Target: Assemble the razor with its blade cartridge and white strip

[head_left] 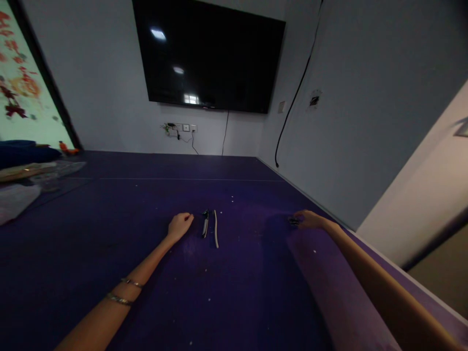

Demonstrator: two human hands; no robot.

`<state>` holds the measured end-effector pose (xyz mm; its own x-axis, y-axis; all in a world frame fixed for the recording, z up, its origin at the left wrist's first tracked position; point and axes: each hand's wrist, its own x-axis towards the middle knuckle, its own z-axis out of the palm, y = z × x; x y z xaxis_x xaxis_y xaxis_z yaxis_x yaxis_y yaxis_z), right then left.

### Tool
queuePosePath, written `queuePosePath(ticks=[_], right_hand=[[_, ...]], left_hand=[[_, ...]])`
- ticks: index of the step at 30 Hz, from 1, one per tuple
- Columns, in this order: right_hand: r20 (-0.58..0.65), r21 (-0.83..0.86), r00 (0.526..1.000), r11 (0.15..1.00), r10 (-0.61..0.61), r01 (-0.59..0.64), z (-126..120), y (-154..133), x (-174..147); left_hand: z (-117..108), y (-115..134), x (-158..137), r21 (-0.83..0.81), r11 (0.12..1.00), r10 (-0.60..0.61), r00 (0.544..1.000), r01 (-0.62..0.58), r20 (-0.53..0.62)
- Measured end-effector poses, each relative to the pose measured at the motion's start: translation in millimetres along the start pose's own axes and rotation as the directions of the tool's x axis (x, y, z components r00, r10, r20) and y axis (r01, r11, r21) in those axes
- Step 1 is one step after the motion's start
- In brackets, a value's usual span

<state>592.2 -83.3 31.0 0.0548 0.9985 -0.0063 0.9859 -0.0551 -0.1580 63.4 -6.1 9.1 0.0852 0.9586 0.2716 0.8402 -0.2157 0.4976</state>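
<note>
My left hand [180,225] rests on the purple surface [234,287], its fingers curled into a loose fist with nothing showing in it. Just right of it lies a slim dark-and-silver tool [205,225], its kind too small to make out. A pale, slightly bent strip [216,230], like a short piece of cable, lies beside that tool. Far to the right, the fingers of my right hand [310,219] close on a small dark object [293,222] at the surface. What this object is cannot be made out.
Plastic bags [18,200] and dark blue cloth [27,152] lie at the far left, near a small orange item [68,148]. A black cable [298,90] hangs down the right wall. A television [212,56] hangs above wall sockets [186,127]. Small white specks dot the surface.
</note>
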Motion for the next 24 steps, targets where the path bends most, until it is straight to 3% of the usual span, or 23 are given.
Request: queuePosePath(ticks=[4, 9, 17, 20, 24], right_hand=[[-0.07, 0.069, 0.997, 0.997, -0.041, 0.045, 5, -25, 7], [-0.122, 0.245, 0.979, 0.951, -0.164, 0.19, 14, -89, 22], [-0.257, 0.378, 0.851, 0.763, -0.457, 0.524, 34, -207, 35], [-0.267, 0.393, 0.818, 0.717, -0.51, 0.576, 44, -231, 41], [-0.272, 0.393, 0.806, 0.704, -0.526, 0.592, 56, -242, 50]], left_hand=[[-1, 4, -3, 0.032, 0.999, -0.006, 1.0, 0.005, 0.025], [-3, 9, -8, 0.068, 0.998, -0.016, 0.998, 0.013, 0.053], [-1, 9, -11, 0.092, 0.996, 0.007, 0.998, -0.013, 0.058], [0, 10, -11, 0.109, 0.994, 0.004, 0.997, -0.012, 0.073], [-1, 14, -14, 0.145, 0.989, 0.007, 0.997, -0.019, 0.083]])
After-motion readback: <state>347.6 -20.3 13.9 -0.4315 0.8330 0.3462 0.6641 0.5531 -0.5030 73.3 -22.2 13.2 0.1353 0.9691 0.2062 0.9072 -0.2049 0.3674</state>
